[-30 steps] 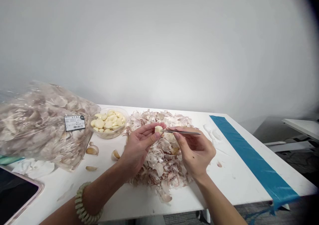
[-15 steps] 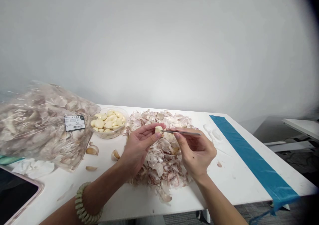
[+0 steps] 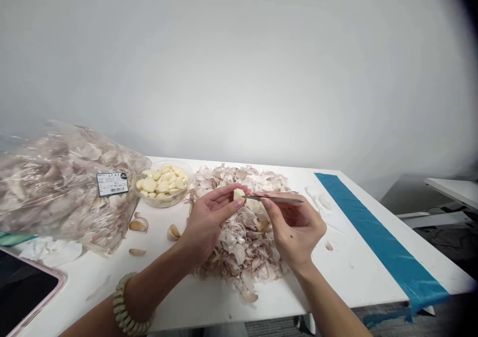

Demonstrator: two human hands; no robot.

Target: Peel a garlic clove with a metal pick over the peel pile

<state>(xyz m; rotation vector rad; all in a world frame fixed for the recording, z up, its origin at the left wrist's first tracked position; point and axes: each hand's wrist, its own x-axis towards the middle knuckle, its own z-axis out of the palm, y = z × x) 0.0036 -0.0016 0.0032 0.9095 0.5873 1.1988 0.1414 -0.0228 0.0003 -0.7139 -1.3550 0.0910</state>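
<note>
My left hand [image 3: 209, 216] pinches a pale garlic clove [image 3: 238, 193] between thumb and fingertips, above a heap of garlic skins [image 3: 242, 237]. My right hand [image 3: 295, 227] grips thin metal tweezers [image 3: 274, 198], held level with the tip touching the clove. A clear bowl [image 3: 163, 183] of peeled cloves stands to the left of the heap. A few unpeeled cloves [image 3: 139, 224] lie on the white table [image 3: 358, 267] in front of the bowl.
A big clear bag of garlic skins [image 3: 59, 187] with a price label fills the left side. A phone with a pink edge [image 3: 26, 287] lies at the near left corner. A blue tape strip [image 3: 377, 237] runs along the table's right side.
</note>
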